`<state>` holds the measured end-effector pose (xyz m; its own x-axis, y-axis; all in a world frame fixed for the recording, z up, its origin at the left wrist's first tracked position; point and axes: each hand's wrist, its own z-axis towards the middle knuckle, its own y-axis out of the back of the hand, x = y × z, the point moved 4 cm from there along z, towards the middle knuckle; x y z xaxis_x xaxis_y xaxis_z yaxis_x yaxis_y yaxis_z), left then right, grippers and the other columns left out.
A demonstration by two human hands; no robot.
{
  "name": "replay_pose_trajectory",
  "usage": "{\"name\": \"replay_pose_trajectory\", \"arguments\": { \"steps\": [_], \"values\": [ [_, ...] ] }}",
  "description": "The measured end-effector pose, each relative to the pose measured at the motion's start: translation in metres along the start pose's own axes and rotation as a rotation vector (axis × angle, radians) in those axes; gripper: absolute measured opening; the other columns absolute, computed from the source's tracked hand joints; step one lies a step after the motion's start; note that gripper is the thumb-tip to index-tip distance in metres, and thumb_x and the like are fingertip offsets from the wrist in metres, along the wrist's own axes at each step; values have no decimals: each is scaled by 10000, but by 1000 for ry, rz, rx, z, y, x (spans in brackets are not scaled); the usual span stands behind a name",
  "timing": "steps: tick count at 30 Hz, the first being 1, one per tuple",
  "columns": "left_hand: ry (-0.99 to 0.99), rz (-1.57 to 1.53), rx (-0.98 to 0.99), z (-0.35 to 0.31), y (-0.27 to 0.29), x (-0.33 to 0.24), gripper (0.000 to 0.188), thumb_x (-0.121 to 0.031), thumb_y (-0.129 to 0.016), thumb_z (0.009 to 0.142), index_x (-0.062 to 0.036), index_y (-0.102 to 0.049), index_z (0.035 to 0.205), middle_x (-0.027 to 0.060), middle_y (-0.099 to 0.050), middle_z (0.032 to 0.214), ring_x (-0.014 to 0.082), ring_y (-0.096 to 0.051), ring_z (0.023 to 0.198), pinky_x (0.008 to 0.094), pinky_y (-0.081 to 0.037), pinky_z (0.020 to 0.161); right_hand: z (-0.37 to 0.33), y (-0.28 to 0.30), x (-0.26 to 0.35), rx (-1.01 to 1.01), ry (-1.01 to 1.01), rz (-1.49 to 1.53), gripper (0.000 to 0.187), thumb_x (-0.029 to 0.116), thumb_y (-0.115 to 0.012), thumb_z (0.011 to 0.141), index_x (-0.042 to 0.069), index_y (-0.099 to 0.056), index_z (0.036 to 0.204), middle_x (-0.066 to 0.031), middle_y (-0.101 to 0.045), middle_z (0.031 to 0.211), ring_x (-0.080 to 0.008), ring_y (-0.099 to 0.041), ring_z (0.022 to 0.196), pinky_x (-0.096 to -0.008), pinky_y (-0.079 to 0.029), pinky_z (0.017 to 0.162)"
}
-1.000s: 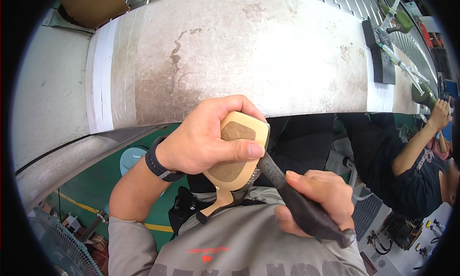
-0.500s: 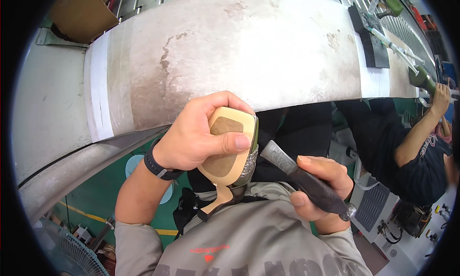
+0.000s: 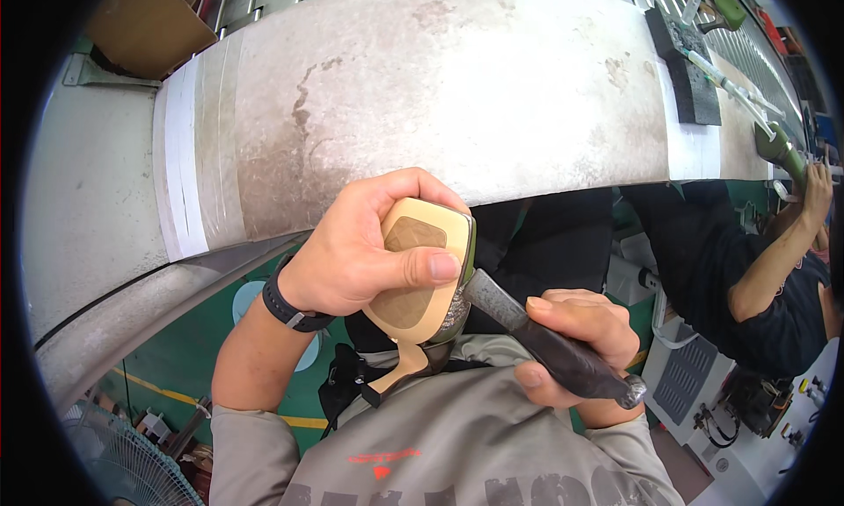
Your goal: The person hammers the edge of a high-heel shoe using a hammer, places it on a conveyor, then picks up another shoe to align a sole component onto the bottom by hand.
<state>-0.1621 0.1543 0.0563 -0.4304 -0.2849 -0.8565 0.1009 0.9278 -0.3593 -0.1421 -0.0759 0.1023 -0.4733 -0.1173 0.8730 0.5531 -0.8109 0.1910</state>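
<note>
My left hand (image 3: 356,247) is closed around a beige and olive-green piece (image 3: 404,317), thumb lying across its flat face. This rounded, tan-centred face tapers to a narrow curved neck close to my shirt. Crumpled silvery material (image 3: 453,320) shows on its right side. In my right hand (image 3: 585,330) is a scraper-like tool (image 3: 501,302) with a flat grey metal blade, a dark wrapped handle and a rough metallic end. The blade tip is at the green right edge of the piece; whether it touches cannot be made out. My left fingertips are hidden behind the piece.
A stained pale work surface (image 3: 457,101) lies in front of me. At its far right stands a dark block (image 3: 687,80) beside syringes (image 3: 730,88). A co-worker's arm (image 3: 782,251) reaches toward a green part (image 3: 778,150). A cardboard box (image 3: 145,27) sits far left, a fan (image 3: 123,458) lower left.
My right hand has moved the tool slightly left, bringing the blade to the edge of the piece. My left hand holds nearly the same pose. The co-worker's arm has shifted.
</note>
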Motion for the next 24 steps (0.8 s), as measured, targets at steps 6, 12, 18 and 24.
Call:
{"name": "replay_pose_trajectory", "arguments": {
  "steps": [6, 12, 18, 24],
  "values": [
    [-16, -28, 41, -3, -2, -1, 489, -291, -893, 887, 5, -662, 1200, 39, -727, 1010, 106, -679, 929, 292, -563, 838, 0, -1, 4, 21, -4, -4, 482, 119, -889, 793, -107, -715, 1181, -44, -620, 609, -153, -577, 455, -280, -435, 456],
    [-12, 2, 13, 2, -1, 4, 553, -298, -913, 835, 14, -630, 1193, 126, -751, 977, 221, -767, 903, 364, -625, 834, 12, 2, 18, 129, -15, -155, 489, 139, -911, 762, -69, -745, 1172, 3, -532, 590, -135, -503, 441, -283, -394, 438],
    [-47, 62, -1, -2, 0, -2, 565, -332, -917, 840, 12, -636, 1190, 107, -748, 989, 186, -744, 907, 337, -610, 834, 37, -7, 49, 248, 120, -467, 352, 117, -875, 769, -28, -794, 1080, 52, -424, 584, -75, -416, 450, -262, -296, 428],
    [-50, 5, 18, 0, 2, -3, 586, -355, -931, 826, 12, -641, 1180, 110, -746, 990, 188, -745, 911, 337, -612, 826, 70, 20, 32, 216, 42, -490, 434, 154, -872, 780, 70, -770, 1194, -42, -580, 657, -224, -562, 499, -349, -457, 494]
  ]
}}
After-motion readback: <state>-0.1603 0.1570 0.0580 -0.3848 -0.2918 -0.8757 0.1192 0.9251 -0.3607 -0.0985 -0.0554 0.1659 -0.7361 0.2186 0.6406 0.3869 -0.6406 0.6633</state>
